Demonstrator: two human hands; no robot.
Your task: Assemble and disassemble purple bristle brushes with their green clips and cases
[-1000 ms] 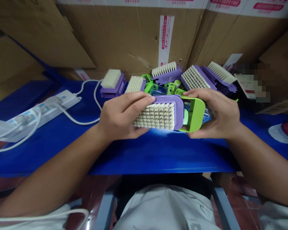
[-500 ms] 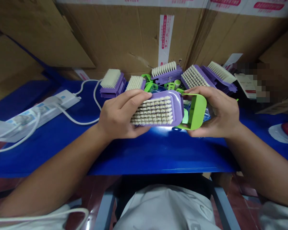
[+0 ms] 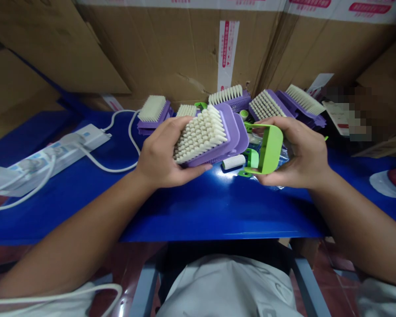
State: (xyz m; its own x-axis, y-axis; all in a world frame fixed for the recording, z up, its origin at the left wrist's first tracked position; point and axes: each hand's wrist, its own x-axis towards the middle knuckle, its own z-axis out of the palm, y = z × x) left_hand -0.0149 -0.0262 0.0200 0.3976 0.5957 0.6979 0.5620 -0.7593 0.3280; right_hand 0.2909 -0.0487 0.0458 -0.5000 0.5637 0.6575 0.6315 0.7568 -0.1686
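My left hand [image 3: 160,154] is wrapped round a purple brush [image 3: 206,136], whose pale bristles face up and toward me, tilted. Its purple base points to the right. My right hand [image 3: 300,152] grips a green bracket-like part [image 3: 271,149], just right of the brush and apart from it. Between and below them, a small ribbed white roller [image 3: 233,162] lies on the blue table [image 3: 218,215], beside another green piece [image 3: 251,157]. Clear plastic shows partly behind the green part.
Several purple brushes [image 3: 152,110] stand along the back against a cardboard box [image 3: 171,53]. A white power strip [image 3: 57,156] with cables lies at the left. A white and red object [image 3: 391,181] is at the right edge.
My left hand has tilted the brush so its bristles and side show more. The brush and green part have moved apart, and the white roller has come into view.
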